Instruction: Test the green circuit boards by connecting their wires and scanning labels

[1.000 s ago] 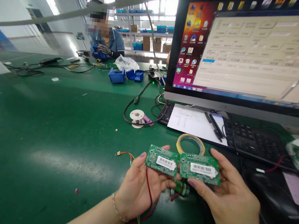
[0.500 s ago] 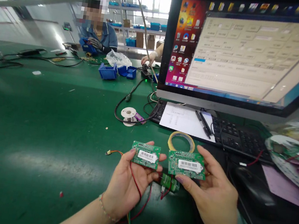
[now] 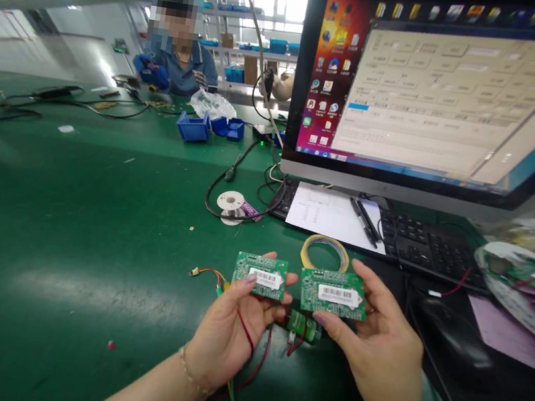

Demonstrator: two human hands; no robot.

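Observation:
Two green circuit boards are held side by side, each with a white barcode label facing up. My left hand (image 3: 234,323) is closed on the left circuit board (image 3: 247,266), its thumb lying over the label's left end. Thin coloured wires with a small white connector (image 3: 195,271) come out beside that thumb. My right hand (image 3: 377,341) grips the right circuit board (image 3: 308,280) by its right and lower edges, between thumb and fingers. Below and between the boards lies a green cylindrical part (image 3: 305,327) with red and black leads, partly hidden by my hands.
A yellow tape roll (image 3: 307,252) lies just behind the boards. Beyond are a solder spool (image 3: 231,200), a keyboard (image 3: 421,247) with paper (image 3: 306,210) and pens, and a monitor (image 3: 385,183). A mouse (image 3: 451,335) sits right. Blue bins (image 3: 192,128) and a co-worker (image 3: 182,64) are across the table.
My left thumb has slid right onto the left board's label, uncovering wires beside it. Both boards stay nearly in place. Across the table, another person's hand has lifted a black object.

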